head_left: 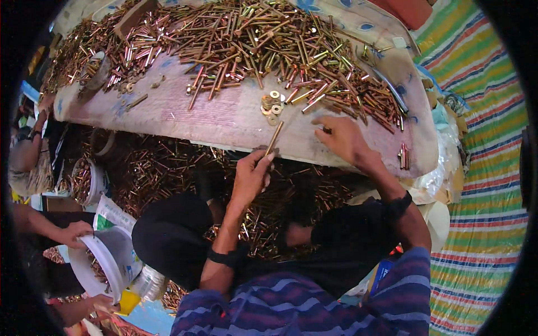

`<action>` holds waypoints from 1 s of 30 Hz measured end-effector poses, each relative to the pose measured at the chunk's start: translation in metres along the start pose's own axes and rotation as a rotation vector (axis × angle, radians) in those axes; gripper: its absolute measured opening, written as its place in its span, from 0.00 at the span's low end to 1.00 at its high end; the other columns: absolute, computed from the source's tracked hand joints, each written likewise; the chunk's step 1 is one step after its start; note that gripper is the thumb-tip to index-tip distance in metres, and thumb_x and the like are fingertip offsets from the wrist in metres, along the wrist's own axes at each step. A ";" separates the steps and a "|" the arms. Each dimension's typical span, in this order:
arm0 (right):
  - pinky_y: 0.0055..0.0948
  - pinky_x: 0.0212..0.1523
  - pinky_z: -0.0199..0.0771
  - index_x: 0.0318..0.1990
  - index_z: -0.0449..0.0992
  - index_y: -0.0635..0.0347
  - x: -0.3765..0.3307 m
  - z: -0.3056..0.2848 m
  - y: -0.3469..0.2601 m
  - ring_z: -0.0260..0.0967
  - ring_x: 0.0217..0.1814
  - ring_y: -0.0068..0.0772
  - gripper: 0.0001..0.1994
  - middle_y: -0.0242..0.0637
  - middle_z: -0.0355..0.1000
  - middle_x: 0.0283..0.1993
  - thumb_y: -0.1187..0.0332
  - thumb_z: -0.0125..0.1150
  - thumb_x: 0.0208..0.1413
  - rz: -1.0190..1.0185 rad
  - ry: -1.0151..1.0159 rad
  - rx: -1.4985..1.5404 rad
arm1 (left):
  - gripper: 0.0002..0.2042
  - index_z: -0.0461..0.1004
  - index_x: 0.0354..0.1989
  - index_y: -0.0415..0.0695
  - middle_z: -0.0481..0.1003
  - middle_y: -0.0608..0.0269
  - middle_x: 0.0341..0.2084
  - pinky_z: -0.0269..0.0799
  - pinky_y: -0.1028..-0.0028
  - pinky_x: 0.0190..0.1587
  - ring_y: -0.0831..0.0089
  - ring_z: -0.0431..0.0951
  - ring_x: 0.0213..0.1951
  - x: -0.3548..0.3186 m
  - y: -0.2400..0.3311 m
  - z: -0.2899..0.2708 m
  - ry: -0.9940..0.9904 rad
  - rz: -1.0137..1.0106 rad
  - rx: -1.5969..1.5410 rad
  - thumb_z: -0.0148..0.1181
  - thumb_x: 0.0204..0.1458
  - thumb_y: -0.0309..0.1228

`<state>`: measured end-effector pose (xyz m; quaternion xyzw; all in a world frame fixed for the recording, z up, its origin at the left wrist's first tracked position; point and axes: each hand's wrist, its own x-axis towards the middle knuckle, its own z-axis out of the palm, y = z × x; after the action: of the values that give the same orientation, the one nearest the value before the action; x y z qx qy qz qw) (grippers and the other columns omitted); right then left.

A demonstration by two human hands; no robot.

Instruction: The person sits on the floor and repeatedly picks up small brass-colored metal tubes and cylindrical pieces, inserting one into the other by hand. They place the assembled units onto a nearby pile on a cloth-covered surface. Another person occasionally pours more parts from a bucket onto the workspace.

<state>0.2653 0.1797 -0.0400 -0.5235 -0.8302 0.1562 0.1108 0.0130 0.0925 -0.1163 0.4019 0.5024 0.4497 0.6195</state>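
Observation:
My left hand (pixel 252 175) is closed around the lower end of a long brassy bolt (pixel 274 138), which tilts up to the right past the table's near edge. Right of it, my right hand (pixel 343 137) hovers over that edge with fingers curled together; whatever may be between them is too small to make out. A small cluster of flat washers (pixel 271 106) lies on the cloth-covered table (pixel 224 115), between the bolt and the heap. Behind them spreads a big pile of loose bolts (pixel 252 42), mostly copper and gold in colour.
More bolts (pixel 162 168) fill the space below the table. A few bolts (pixel 403 157) stand at the right corner. At lower left another person's hand (pixel 75 234) grips a white bucket (pixel 115 263) with bolts inside. A striped sheet (pixel 476 168) covers the right side.

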 end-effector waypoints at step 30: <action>0.19 0.26 0.65 0.45 0.80 0.65 0.016 0.003 -0.064 0.67 0.25 0.15 0.11 0.28 0.74 0.30 0.66 0.64 0.62 0.310 -0.098 0.939 | 0.13 0.81 0.43 0.38 0.72 0.73 0.21 0.61 0.78 0.23 0.85 0.66 0.19 -0.008 0.005 -0.004 0.010 0.076 0.185 0.61 0.62 0.37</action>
<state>0.2038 0.1676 -0.0187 -0.5265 -0.5870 0.5522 0.2710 0.0071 0.0866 -0.1099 0.4739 0.5293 0.4268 0.5596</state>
